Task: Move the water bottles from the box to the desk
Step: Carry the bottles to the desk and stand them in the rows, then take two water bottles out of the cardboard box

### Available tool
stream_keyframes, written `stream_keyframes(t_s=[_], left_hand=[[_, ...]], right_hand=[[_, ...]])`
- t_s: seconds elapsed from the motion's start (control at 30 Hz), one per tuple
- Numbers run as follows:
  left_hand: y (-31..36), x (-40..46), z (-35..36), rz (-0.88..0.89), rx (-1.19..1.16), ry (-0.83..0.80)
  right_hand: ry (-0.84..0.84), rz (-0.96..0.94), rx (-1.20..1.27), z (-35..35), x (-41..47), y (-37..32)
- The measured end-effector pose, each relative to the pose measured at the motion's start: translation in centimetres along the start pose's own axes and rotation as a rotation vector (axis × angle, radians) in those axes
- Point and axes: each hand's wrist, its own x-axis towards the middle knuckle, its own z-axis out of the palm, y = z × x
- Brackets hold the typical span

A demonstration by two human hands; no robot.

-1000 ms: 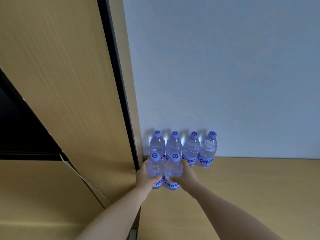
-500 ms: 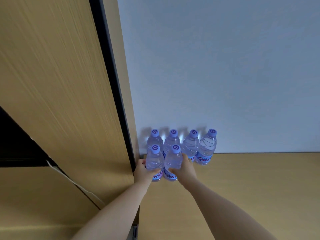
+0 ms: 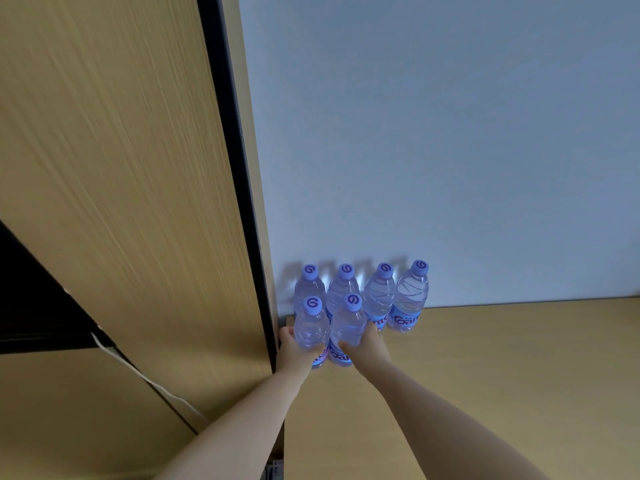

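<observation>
Standing bottles [image 3: 341, 323] within both hands' [image 3: 369, 346] grip

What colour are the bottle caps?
Purple, with a white swirl; the head view shows the caps best.

Two hands, left [image 3: 294, 355] and right [image 3: 369, 348], each around an upright front-row bottle [image 3: 311, 327] [image 3: 348, 327] on the desk [image 3: 502, 375].

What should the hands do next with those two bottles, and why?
Probably let go and pull back. The left hand grips the front-left bottle, the right hand the front-right bottle. Both bottles stand upright, seemingly on the desk, in front of the back row.
</observation>
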Motion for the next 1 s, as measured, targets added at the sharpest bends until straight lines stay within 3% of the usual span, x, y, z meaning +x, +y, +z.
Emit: stream_keyframes(t_s=[0.17,0.43,0.63,0.87,1.0], left_hand=[[-0.5,-0.5,-0.8,0.009,0.06,-0.071],[-4.9,-4.6,-5.4,0.012,0.428,-0.1],[-8.3,-9.2,-11.6,-0.052,0.683,0.116],[-12.4,-16.3,-21.2,-0.3,0.791,0.356],[-15.6,-20.7,-27.0,-0.415,0.746,0.369]], right_hand=[[-0.038,0.068,-0.075,0.3,-0.6,0.7],[-0.194,-0.028,-0.189,2.4,-4.1,1.1],[-0.369,-0.21,-0.356,6.6,-7.1,-1.3],[-0.662,-0.418,-0.528,15.2,-13.0,-4.9],[-0.8,-0.583,-0.742,20.6,-17.5,-8.3]])
